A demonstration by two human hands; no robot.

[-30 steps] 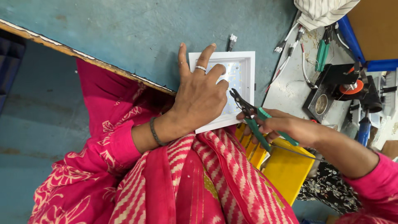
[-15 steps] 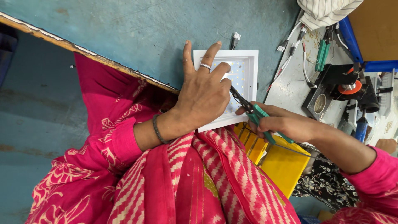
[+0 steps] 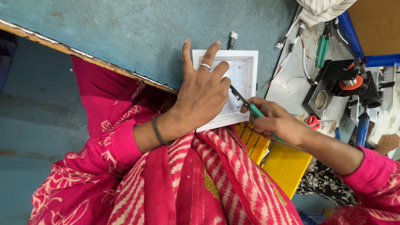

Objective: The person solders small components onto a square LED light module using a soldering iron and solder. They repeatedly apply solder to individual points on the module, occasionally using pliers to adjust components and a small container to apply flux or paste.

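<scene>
Open teal surface (image 3: 125, 29) left of the white panel (image 3: 250, 58); right side crowded by loose cables (image 3: 287, 58), a black stand (image 3: 329, 83) and yellow bins (image 3: 287, 166).

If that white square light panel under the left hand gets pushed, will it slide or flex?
The white square plastic-framed light panel looks thin and flat, so probably light and stiff. Lying on the smooth teal table, it would likely slide; the left hand presses it down.

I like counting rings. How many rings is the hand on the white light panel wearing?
1. A silver ring sits on a finger of the left hand, which presses flat on the white light panel. The thumb's far side is hidden.
</scene>
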